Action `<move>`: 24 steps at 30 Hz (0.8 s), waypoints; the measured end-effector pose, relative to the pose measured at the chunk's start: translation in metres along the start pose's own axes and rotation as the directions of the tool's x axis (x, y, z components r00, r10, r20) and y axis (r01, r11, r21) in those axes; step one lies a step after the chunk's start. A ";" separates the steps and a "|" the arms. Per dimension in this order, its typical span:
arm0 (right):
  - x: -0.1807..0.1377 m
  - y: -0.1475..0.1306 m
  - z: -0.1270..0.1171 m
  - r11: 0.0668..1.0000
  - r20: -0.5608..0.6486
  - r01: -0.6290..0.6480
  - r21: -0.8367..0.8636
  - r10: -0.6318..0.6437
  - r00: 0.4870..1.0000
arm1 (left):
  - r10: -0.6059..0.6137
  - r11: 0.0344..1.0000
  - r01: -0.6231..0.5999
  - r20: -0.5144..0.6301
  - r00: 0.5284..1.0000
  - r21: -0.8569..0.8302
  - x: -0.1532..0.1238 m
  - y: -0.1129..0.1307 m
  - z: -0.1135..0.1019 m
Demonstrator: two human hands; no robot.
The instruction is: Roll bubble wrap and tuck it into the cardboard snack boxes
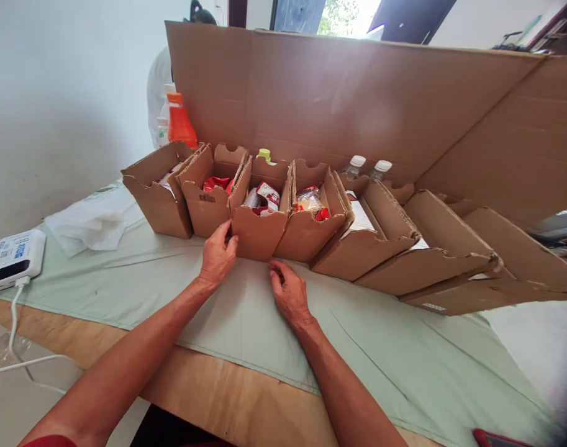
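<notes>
My left hand [219,254] touches the lower left side of a small open-topped cardboard box [259,234], its thumb apart from the fingers. By the box's bottom right corner lies my right hand [290,290], loosely bent with thumb and fingers a little apart and nothing visible between them. Inside that box are a red-and-white packet [268,196] and something silvery. To its left, another cardboard box [206,214] holds a red packet [218,184]. On its right side, a further box [311,236] contains a clear wrapper with red parts [310,198].
More cardboard boxes [385,248] continue rightward in a slanted row. Behind them rises a large cardboard panel [339,99]. An orange bottle [179,121] and white-capped bottles [356,162] stand behind the row. Plastic wrap [87,223] and a white device with cable [15,257] lie left.
</notes>
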State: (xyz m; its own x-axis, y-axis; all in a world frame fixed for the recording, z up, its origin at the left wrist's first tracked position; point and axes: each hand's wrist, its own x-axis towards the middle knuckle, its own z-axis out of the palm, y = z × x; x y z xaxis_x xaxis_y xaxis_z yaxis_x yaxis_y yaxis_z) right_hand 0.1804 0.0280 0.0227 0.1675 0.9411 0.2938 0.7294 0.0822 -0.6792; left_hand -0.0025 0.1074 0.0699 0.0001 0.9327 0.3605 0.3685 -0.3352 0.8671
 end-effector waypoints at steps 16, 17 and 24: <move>0.001 0.002 -0.004 0.996 -0.027 0.065 0.057 -0.064 0.998 | -0.121 0.949 0.070 0.150 0.981 0.309 -0.012 0.004 -0.015; 0.000 0.000 -0.005 0.996 -0.026 0.067 0.058 -0.066 0.997 | -0.111 0.951 0.045 0.202 0.973 0.306 -0.027 0.003 -0.022; 0.011 -0.083 -0.012 0.982 0.048 0.171 0.086 -0.175 0.983 | 0.042 0.951 -0.188 0.503 0.863 0.244 -0.139 -0.016 -0.090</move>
State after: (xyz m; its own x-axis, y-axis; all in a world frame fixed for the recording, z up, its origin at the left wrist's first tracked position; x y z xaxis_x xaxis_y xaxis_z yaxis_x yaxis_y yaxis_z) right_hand 0.1300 0.0278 0.0907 0.0050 0.9267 0.3757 0.6872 0.2697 -0.6745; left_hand -0.0918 -0.0290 0.0368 0.4828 0.8581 0.1746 0.5773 -0.4618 0.6734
